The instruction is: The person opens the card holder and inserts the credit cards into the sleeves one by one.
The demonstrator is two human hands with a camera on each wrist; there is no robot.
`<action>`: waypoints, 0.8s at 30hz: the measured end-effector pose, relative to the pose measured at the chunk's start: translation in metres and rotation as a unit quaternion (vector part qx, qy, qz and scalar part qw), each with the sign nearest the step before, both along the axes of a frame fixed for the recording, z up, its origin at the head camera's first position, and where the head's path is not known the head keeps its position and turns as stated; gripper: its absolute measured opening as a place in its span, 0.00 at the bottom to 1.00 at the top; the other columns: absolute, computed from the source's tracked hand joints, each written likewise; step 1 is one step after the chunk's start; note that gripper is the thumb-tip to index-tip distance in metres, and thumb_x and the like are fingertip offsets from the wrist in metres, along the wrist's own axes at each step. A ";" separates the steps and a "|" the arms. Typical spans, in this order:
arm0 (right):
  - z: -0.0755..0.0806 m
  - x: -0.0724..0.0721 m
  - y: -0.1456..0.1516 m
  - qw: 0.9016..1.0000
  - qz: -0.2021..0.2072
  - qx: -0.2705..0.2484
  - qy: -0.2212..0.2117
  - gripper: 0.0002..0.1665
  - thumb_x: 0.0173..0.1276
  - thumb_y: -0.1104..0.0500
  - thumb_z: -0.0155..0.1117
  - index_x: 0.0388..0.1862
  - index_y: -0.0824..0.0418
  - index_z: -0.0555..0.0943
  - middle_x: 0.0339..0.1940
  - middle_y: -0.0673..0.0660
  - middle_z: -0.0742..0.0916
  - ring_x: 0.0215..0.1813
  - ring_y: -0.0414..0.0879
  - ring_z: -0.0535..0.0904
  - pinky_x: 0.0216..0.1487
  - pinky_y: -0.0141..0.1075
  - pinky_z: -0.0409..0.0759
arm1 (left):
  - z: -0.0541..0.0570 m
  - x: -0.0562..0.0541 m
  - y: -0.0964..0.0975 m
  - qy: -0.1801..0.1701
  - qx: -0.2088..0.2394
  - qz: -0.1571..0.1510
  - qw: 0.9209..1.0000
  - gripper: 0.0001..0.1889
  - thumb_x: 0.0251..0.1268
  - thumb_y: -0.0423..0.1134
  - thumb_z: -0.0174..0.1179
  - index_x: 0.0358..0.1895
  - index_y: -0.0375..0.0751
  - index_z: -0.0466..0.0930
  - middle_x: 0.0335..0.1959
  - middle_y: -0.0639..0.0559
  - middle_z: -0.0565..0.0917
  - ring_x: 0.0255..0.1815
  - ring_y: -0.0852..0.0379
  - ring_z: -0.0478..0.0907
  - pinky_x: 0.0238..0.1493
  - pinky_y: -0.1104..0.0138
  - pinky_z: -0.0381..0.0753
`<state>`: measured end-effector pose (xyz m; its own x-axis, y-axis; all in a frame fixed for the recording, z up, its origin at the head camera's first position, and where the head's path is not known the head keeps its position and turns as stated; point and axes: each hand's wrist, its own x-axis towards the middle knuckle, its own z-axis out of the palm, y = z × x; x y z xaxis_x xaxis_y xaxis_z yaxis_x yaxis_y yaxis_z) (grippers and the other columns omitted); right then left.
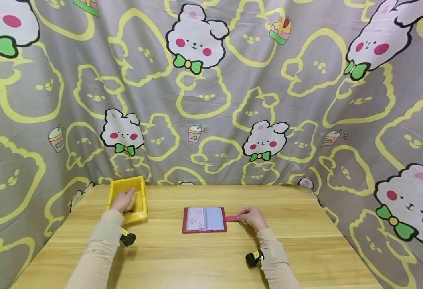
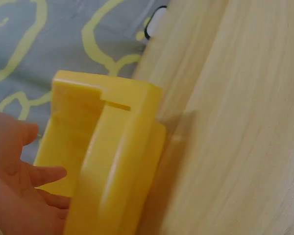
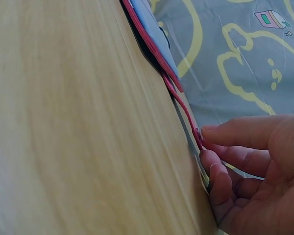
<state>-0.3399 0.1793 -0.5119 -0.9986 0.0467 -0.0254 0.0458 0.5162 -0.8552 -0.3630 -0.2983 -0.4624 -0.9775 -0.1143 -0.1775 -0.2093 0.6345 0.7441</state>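
Observation:
A small red booklet-style card holder lies open on the table, with clear sleeves over a flowered left page and a pale blue right page. From its right side sticks out a pink-red strap, whose end my right hand pinches between thumb and fingers. In the right wrist view the strap runs slightly raised from the holder. My left hand reaches inside a yellow plastic bin at the table's back left. Its thumb and fingers are loosely spread in the left wrist view, and the bin's wall hides some fingertips.
The wooden table ends at a grey curtain printed with rabbits, which hangs behind it and at both sides. A black wrist camera sits on the left sleeve, another black camera on the right.

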 end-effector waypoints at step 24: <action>0.000 0.000 0.001 1.000 -0.006 -0.004 -0.008 0.04 0.58 0.69 0.68 0.33 0.69 0.85 0.27 0.55 0.84 0.25 0.42 0.71 0.27 0.31 0.69 | -0.006 -0.005 0.000 -0.014 0.081 0.031 0.996 0.42 0.75 0.61 0.21 0.75 0.25 0.40 0.76 0.26 0.45 0.76 0.29 0.43 0.76 0.43 0.47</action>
